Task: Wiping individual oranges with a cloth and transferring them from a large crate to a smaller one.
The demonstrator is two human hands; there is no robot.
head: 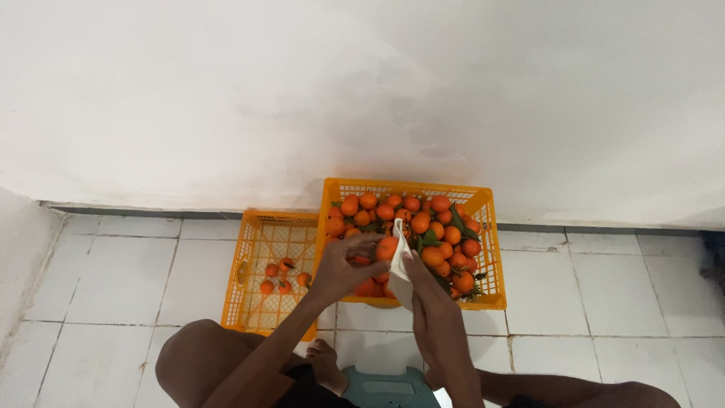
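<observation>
A small round orange tangerine [387, 247] is gripped between the fingers of the left hand [343, 266], which is curled closed around the fruit just above the near edge of a full orange plastic lattice crate [489, 249]. A white cloth [399, 272] is pinched in the right hand [432, 298], whose fingers are closed on it, and the cloth is pressed against the right side of the held tangerine. The full crate is heaped with many more tangerines [423, 223], some with green leaves attached, and is set against a white wall [362, 91]. Just to its left, touching it, a second orange plastic lattice crate [245, 261] is seen with only a few tangerines [281, 276] lying on its bottom. Both crates are stood on a floor of white tiles [589, 302]. A teal plastic stool [389, 385] is partly visible between the person's bare knees at the bottom edge.
</observation>
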